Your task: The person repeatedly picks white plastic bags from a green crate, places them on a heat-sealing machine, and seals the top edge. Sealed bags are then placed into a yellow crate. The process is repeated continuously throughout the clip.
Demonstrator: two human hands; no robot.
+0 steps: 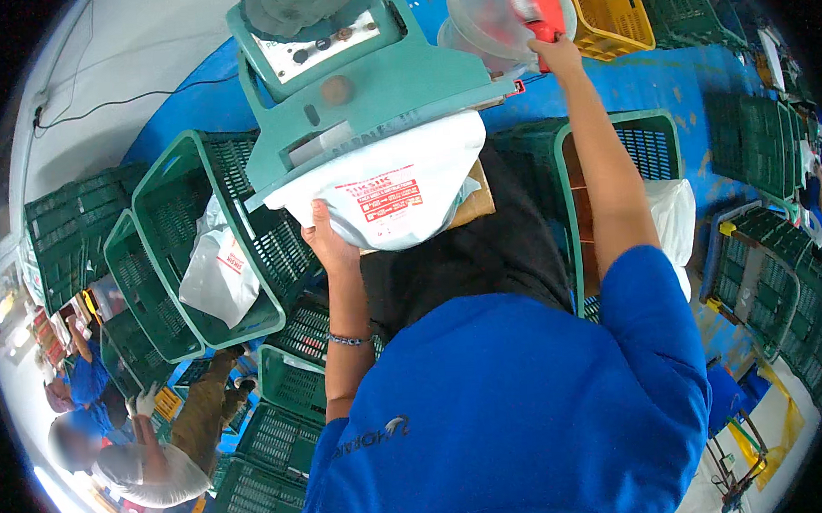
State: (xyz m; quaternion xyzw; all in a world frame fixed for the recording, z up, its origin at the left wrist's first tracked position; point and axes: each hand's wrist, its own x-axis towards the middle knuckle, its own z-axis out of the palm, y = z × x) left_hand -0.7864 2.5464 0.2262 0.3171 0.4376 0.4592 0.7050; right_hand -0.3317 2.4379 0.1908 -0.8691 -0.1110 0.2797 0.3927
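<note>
The left hand (330, 242) is cupped with fingers spread under the near edge of a white bag (390, 189), taking its weight from below. The bag lies with its far edge tucked under the jaw of the green machine (367, 93), and its bulging body hangs off the front edge of the machine toward the person. The right hand (553, 53) is raised, fingers closed on a red handle (536, 8) at the machine's right corner, beside a clear plastic tub (488, 19); whether it grips fully or only hooks the handle is hard to tell at this angle.

To do this well, the bag's mouth probably wants to sit flat and square under the jaw with no folds, while the left palm keeps the load level so the film does not drag out of line.

The bag is smooth, glossy plastic, soft and rounded by its filling, with a red printed panel. The machine is painted sheet metal, hard-edged and boxy. A second filled bag (217, 269) leans in a green crate (168, 258) of stiff lattice plastic at the left; a yellow crate (616, 9) of the same make stands behind
</note>
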